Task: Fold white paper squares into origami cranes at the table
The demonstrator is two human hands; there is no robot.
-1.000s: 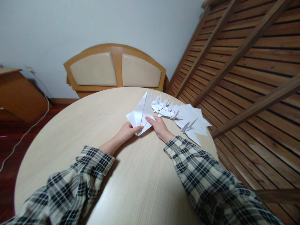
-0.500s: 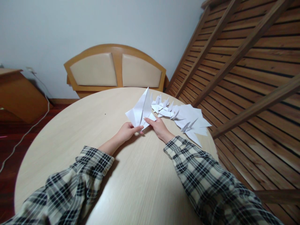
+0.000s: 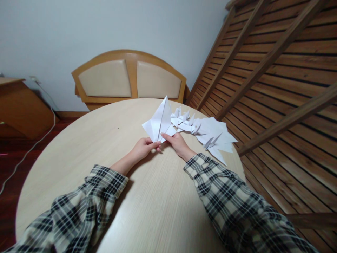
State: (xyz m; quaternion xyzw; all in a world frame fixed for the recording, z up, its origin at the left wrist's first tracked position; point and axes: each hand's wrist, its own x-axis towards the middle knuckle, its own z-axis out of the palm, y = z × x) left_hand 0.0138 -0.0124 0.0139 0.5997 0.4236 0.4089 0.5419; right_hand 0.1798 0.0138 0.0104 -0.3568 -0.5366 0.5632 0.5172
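Basically, round pale surface [image 3: 86,144] under both grips, running out well past them on every side but the right, where its edge is nearer. Loose white sheets [image 3: 223,135] on it, right of and beyond the right grip, overlapping. Next down, the folded white paper [image 3: 158,121]: between the two grips and jutting out ahead of them. Change over the last second: its tip has risen away from the wearer, and the lower corner that stuck out below the left thumb is now mostly behind it. Reads as a tilt or slide within the hold; no new fold that I can see, so the folding looks about as far along as it was. Tip points away from the wearer, leaning a bit right; long axis runs from between the thumbs out to that tip, along the centre slit. Side corners stick out left and right. Left grip [image 3: 142,148] pinched on the lower end, right grip [image 3: 179,144] pinched on the right lower edge, thumbs on top, just apart. Small folded pieces [image 3: 185,121], spiky, sit beyond the right grip. Dark speck [image 3: 118,128] left of the left grip.
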